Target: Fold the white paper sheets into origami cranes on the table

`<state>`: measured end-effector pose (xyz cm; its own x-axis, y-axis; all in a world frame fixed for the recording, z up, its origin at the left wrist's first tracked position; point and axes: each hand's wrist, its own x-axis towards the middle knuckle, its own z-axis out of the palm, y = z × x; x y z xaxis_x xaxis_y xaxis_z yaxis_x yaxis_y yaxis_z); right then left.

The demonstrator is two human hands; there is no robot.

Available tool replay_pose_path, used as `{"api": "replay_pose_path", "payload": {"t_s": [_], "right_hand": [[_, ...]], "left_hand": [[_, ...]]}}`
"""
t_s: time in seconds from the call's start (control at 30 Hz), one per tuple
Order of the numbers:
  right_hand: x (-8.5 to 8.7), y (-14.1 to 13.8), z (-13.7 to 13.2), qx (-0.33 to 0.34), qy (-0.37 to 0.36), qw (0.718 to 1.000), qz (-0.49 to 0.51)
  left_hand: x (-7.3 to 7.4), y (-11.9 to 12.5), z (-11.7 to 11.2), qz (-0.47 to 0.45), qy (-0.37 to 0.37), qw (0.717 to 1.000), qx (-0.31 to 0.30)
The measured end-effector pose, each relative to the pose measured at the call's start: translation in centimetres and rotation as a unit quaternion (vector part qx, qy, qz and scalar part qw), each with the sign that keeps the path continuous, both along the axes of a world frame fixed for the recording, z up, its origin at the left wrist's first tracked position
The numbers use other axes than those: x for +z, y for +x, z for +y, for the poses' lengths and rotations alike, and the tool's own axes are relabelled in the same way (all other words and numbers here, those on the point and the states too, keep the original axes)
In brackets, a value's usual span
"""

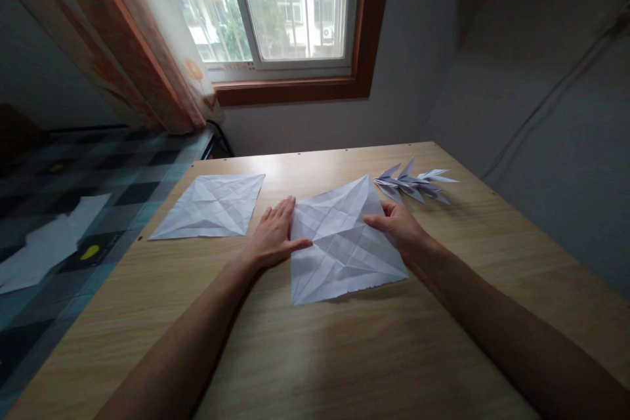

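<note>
A creased white sheet of paper (pixel 339 236) lies in front of me, partly lifted, its fold lines crossing in a star-like pattern. Along its right edge my right hand (pixel 396 226) is closed, the thumb on top and the fingers going underneath out of sight. My left hand (pixel 275 233) is at the left edge with its fingers stretched out beside the paper and its thumb over the top surface. The near edge of the sheet looks slightly ragged.
A second creased white sheet (pixel 211 207) lies on the wooden table (pixel 305 367) to the left. Pointed folded paper pieces (pixel 413 182) sit at the back right. Left of the table is a checked bed cover (pixel 142 190) with loose white paper (pixel 54 243).
</note>
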<state>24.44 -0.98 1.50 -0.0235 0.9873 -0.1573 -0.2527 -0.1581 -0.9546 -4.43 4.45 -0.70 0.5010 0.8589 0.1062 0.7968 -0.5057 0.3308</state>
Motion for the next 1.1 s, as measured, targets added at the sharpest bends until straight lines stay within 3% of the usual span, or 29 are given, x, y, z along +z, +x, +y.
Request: {"api": "replay_pose_path", "payload": {"t_s": [0.07, 0.17, 0.27, 0.4, 0.53, 0.67, 0.7, 0.77, 0.87, 0.97, 1.03, 1.1], "right_hand": [[0.5, 0.3, 0.2, -0.033, 0.064, 0.997, -0.028], [1.7, 0.9, 0.0, -0.075, 0.187, 0.973, -0.115], [3.1, 1.3, -0.9, -0.087, 0.294, 0.928, -0.209], [4.0, 1.6, -2.2, -0.067, 0.418, 0.863, -0.277], [2.0, 2.5, -2.6, 0.002, 0.446, 0.857, -0.257], [-1.9, 3.6, -2.7, 0.079, 0.384, 0.871, -0.295], [-2.6, 3.8, -2.7, 0.108, 0.375, 0.869, -0.305], [-3.6, 4.1, -2.9, 0.156, 0.374, 0.855, -0.325], [-3.8, 4.5, -3.2, 0.212, 0.392, 0.812, -0.376], [-3.7, 5.0, -3.6, 0.223, 0.407, 0.780, -0.420], [-3.6, 5.4, -3.9, 0.207, 0.405, 0.784, -0.422], [-3.6, 5.7, -4.2, 0.181, 0.381, 0.812, -0.404]], "left_hand": [[-0.2, -0.1, 0.2, -0.103, -0.020, 0.994, 0.014], [-0.4, 0.3, 0.2, -0.263, -0.071, 0.962, 0.014], [-0.1, 1.0, 0.2, -0.372, -0.110, 0.922, 0.003], [0.9, 1.2, 0.2, -0.435, -0.072, 0.897, -0.014], [1.6, 0.1, -0.6, -0.389, -0.018, 0.919, -0.064], [1.3, -0.7, -2.4, -0.251, 0.008, 0.958, -0.136], [1.2, -0.7, -2.8, -0.186, -0.011, 0.964, -0.188], [1.0, -0.7, -3.4, -0.110, -0.012, 0.972, -0.206], [0.9, -0.6, -3.6, -0.031, -0.014, 0.974, -0.225], [0.9, -0.7, -3.6, -0.021, -0.018, 0.972, -0.235], [0.9, -0.7, -3.9, -0.050, -0.015, 0.973, -0.225], [1.0, -0.5, -4.5, -0.096, -0.008, 0.977, -0.189]]}}
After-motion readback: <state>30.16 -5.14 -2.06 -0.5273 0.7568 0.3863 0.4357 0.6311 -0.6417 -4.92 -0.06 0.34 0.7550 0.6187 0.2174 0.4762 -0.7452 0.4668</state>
